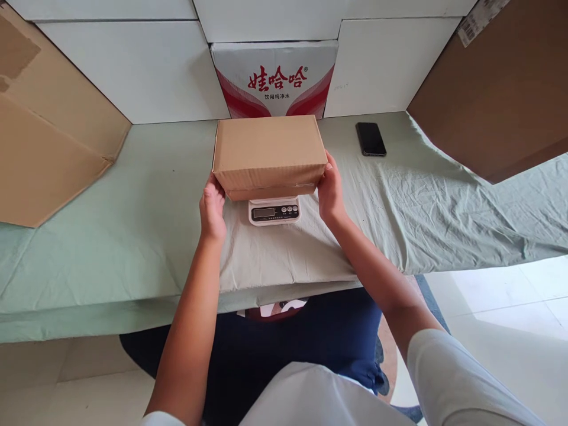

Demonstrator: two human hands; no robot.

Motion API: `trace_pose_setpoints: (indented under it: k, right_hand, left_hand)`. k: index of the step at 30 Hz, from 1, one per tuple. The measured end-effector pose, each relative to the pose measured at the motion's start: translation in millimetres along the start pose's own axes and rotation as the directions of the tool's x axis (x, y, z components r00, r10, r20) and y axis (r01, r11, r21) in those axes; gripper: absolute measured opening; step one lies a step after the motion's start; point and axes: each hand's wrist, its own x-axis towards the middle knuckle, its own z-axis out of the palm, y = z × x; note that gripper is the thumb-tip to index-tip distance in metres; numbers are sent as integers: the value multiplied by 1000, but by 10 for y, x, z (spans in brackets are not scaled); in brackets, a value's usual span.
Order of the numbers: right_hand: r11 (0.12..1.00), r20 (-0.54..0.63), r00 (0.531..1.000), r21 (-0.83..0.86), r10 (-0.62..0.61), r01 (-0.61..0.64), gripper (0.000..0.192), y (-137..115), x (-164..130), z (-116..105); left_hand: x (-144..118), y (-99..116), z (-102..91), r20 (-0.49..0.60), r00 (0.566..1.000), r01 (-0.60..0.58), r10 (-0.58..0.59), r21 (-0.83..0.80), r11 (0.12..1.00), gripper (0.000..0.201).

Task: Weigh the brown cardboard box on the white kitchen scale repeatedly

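Both hands grip a closed cardboard box (270, 155) by its ends, the left hand (212, 207) and right hand (331, 192) pressed flat against its sides, over a small white scale (274, 212) (display facing the person) on the cloth-covered desk (133, 236). A phone (370, 139) lies well apart.

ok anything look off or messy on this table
Mostly the green cloth: it lies rumpled and creased on the right. The cardboard box, held at both ends by the left hand and right hand, sits over the small scale and looks undamaged.
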Motion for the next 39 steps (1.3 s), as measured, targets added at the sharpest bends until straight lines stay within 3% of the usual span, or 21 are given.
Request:
trace_pose_setpoints:
  k: [13, 31, 39]
  right_hand:
    - [996, 43, 998, -73, -42, 45, 69, 29, -48, 48]
    - [995, 68, 998, -95, 6, 0, 82, -51, -92, 92]
    - [994, 78, 996, -99, -38, 45, 80, -65, -27, 83]
  left_hand:
    - [-38, 68, 58, 39, 999, 31, -33, 47, 998, 103]
    - [-88, 156, 129, 36, 999, 37, -38, 48, 998, 100]
    - [-3, 219, 157, 73, 997, -10, 9, 17, 1000, 103]
